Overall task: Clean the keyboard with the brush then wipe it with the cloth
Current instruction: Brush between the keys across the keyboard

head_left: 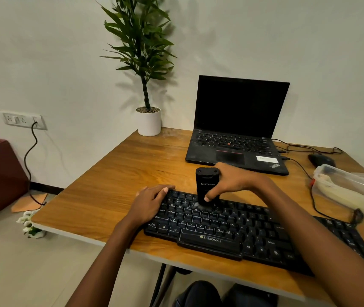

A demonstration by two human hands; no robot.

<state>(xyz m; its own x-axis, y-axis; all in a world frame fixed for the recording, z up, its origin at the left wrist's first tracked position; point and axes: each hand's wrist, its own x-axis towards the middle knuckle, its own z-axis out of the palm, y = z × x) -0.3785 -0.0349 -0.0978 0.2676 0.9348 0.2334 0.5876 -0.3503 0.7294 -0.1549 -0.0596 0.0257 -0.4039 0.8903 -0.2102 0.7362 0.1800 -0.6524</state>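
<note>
A black Zebronics keyboard (232, 231) lies along the front of the wooden table (119, 185). My right hand (236, 180) grips a black upright brush (205, 185) by its handle, with the bristles down on the upper letter rows near the keys R and T. Over the keyboard's left end lies my left hand (150, 202), fingers flat on the top-left keys. A pale cloth (342, 196) lies inside a clear plastic container at the table's right side.
An open black laptop (236, 129) with a dark screen stands behind the keyboard. A potted plant (149, 120) sits at the back corner. A black mouse (321, 160) and cables lie at the right, by the clear container (358, 180).
</note>
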